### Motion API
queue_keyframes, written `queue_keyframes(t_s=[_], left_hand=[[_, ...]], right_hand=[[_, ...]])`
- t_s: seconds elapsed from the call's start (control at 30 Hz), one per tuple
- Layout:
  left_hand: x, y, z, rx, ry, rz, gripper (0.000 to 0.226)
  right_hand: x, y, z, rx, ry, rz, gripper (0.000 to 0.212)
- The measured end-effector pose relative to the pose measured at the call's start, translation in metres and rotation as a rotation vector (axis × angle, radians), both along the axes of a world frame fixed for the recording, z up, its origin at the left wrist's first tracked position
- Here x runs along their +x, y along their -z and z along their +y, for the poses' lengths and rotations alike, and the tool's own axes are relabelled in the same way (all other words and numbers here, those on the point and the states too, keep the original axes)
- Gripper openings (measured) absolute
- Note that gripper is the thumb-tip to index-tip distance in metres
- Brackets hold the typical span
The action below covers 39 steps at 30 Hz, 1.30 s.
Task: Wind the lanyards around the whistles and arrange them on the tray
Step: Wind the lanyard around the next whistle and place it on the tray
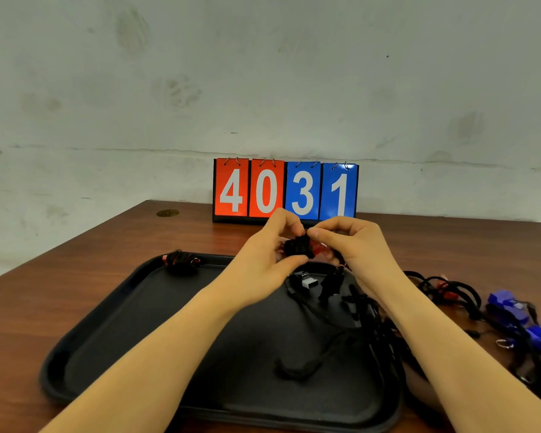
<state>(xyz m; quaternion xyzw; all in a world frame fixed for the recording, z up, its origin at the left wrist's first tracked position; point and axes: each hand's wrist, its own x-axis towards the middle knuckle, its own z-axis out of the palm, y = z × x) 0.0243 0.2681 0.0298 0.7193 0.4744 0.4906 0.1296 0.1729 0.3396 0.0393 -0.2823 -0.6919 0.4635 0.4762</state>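
Nearest the viewer, the black tray [85, 348] is seen lying on the brown surface [60, 292], its near and left parts bare, while loose black lanyards [328, 348] trail across its right half and over its right rim. A silver-grey whistle [308, 281] is found among these cords, not yet wound. To the right of the tray, on the surface, a tangle of cords with small red whistles [444, 290] and blue whistles [512, 310] is left waiting.

Above the tray's far half, a red whistle [320, 248] is held between both hands, largely hidden under a black coil of lanyard [295, 248]. The left hand [263, 257] is curled round the bundle from the left, thumb beneath; the right hand [356, 248] pinches it from the right, fingertips meeting at its top. The bundle's long axis is judged to run roughly left to right, so each hand holds one end. The winding appears nearly finished (how much loose tail remains cannot be told).

One wound red whistle [181, 260] already rests in the tray's far left corner. Open room lies just right of it along the far rim, nearer the left hand, and the bundle would be set down there, well clear of the loose cords.

Behind, a flip scoreboard [285, 190] stands against the wall.
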Motion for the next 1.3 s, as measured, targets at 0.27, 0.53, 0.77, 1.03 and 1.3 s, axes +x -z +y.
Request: queue_keyframes(t_s=[0.27, 0.53, 0.77, 1.03, 1.3], left_hand=[[-0.001, 0.003, 0.007, 0.030, -0.088, 0.009, 0.036], [-0.004, -0.003, 0.006, -0.056, -0.119, -0.286, 0.026], [-0.008, -0.005, 0.008, -0.096, -0.141, -0.426, 0.025], [-0.008, -0.006, 0.006, -0.098, -0.078, -0.467, 0.029], [-0.010, -0.006, 0.004, -0.098, -0.016, -0.567, 0.025]], right_hand=[[-0.001, 0.004, 0.001, -0.071, -0.137, -0.040, 0.019], [-0.001, 0.003, 0.000, -0.061, -0.063, -0.118, 0.022], [0.003, 0.002, 0.000, 0.131, -0.071, -0.308, 0.014], [0.000, 0.004, 0.001, 0.193, -0.095, -0.398, 0.018], [-0.002, 0.004, 0.001, 0.098, -0.057, -0.270, 0.003]])
